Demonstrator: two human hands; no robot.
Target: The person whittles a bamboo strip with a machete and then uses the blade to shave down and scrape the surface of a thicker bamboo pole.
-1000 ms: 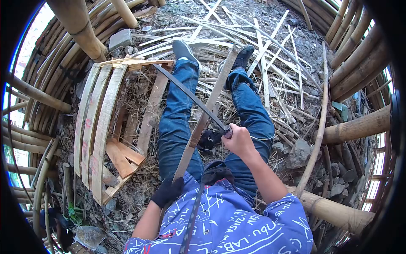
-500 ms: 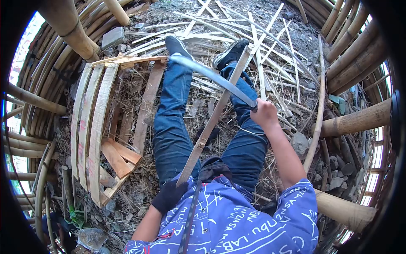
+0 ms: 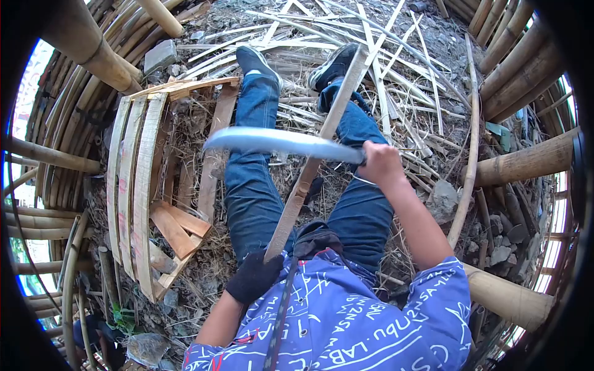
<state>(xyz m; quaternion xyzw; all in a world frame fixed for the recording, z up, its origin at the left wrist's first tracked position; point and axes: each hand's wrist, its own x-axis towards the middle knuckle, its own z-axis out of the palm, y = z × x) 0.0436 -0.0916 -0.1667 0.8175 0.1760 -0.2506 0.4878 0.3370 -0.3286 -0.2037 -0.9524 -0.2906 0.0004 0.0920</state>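
Observation:
My left hand (image 3: 252, 278), in a black glove, is closed round the near end of a long, flat bamboo strip (image 3: 339, 109). The strip slants from my waist up between my legs, its far end by my right shoe. Bare, my right hand (image 3: 379, 163) grips the dark handle of a machete (image 3: 278, 141). Its long curved blade points left and lies across the strip about midway along, over both legs. The blade's outline is slightly smeared by motion.
A slatted wooden crate (image 3: 143, 191) lies to my left, with short wood offcuts (image 3: 175, 227) in it. Split bamboo strips (image 3: 377, 93) litter the ground beyond my shoes. Thick bamboo poles (image 3: 526, 166) stand on both sides, and stones (image 3: 442, 201) lie at the right.
The machete has come down along the strip toward me, its blade turning from a slant to nearly level. My right hand has shifted slightly left; my left hand keeps its hold.

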